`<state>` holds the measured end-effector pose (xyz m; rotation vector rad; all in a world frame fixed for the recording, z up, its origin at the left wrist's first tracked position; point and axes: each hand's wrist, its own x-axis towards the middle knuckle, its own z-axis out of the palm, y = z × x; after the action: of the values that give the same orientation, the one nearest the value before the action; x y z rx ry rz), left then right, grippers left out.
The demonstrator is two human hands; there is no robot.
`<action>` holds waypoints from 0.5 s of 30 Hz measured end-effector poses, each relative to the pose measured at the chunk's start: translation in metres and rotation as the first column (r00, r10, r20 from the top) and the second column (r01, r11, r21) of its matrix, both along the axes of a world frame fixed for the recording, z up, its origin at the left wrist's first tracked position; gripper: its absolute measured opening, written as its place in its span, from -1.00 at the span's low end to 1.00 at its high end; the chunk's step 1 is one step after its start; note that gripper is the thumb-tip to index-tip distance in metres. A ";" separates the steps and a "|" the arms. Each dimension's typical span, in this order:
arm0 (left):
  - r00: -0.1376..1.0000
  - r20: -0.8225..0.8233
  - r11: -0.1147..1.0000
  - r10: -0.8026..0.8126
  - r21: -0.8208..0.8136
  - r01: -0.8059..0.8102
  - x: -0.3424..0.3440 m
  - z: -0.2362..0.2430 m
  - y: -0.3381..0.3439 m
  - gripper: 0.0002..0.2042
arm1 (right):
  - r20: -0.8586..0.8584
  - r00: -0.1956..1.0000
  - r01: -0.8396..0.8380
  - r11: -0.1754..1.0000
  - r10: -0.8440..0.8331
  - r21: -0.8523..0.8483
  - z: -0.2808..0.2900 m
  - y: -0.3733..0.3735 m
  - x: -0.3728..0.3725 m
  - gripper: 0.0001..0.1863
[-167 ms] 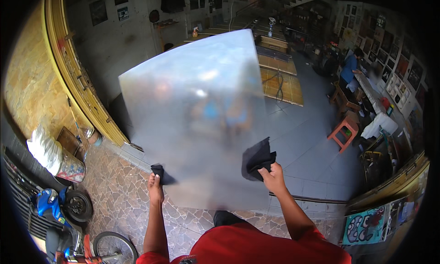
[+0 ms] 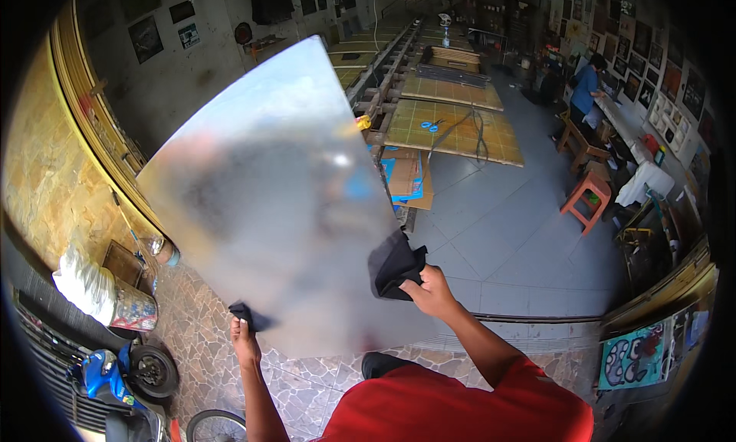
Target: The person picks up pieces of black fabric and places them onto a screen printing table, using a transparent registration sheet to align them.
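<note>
Sheet (image 2: 284,212): is hanging in front of the red shirt (image 2: 460,404), between both hands, over the floor (image 2: 310,381).
Long axis: is running away from the body, leaning left; the far corner is pointing up.
Left hand (image 2: 244,344): is clamping a small black cloth (image 2: 247,316) at the left edge.
Right hand (image 2: 431,292): is pinching a bigger black cloth (image 2: 395,267) at the right edge, well apart from the left.

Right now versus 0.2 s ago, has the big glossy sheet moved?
Yes. The glossy sheet has swung left against the nearest yellowish tabletop; more of that tabletop's left side now shows past the sheet's right edge.
</note>
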<state>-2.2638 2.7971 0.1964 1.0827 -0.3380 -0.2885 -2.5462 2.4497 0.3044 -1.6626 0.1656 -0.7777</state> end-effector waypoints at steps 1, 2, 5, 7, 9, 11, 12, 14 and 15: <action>1.000 0.012 1.000 0.026 0.009 -0.026 0.015 0.001 0.014 -0.88 | 0.010 0.999 -0.034 0.999 0.034 -0.020 -0.001 0.002 0.027 -0.74; 0.997 0.035 0.998 0.068 0.013 -0.069 0.031 0.008 0.032 -0.86 | 0.030 0.996 -0.084 0.995 0.086 -0.045 0.006 0.006 0.059 -0.75; 0.982 0.086 0.985 0.167 0.024 -0.169 0.072 0.035 0.067 -0.78 | 0.109 0.979 -0.164 0.981 0.175 -0.101 0.015 0.007 0.149 -0.77; 0.971 0.146 0.981 0.191 0.007 -0.194 0.099 0.044 0.103 -0.74 | 0.120 0.971 -0.191 0.971 0.209 -0.143 0.015 0.013 0.214 -0.78; 0.933 0.078 0.936 0.351 -0.017 -0.351 0.114 0.058 0.139 -0.67 | 0.192 0.942 -0.262 0.961 0.275 -0.093 0.025 0.032 0.277 -0.75; 0.854 0.081 0.857 0.513 -0.011 -0.514 0.127 0.055 0.185 -0.66 | 0.107 0.890 -0.441 0.896 0.444 -0.052 0.034 0.048 0.328 -0.81; 0.860 0.048 0.861 0.509 -0.030 -0.508 0.137 0.051 0.210 -0.65 | 0.112 0.839 -0.535 0.845 0.532 -0.006 0.045 0.055 0.353 -0.82; 0.832 0.055 0.833 0.553 -0.042 -0.551 0.158 0.058 0.227 -0.66 | 0.065 0.809 -0.585 0.811 0.585 -0.014 0.039 0.067 0.406 -0.81; 0.712 0.335 0.705 0.617 0.167 -0.690 0.171 0.054 0.240 -0.67 | 0.111 0.785 -0.617 0.786 0.610 0.039 0.040 0.076 0.430 -0.79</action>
<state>-2.0930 3.0366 0.2504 1.4582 -0.1119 0.4783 -2.1157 2.5261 0.3447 -1.4740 -0.4028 -0.3361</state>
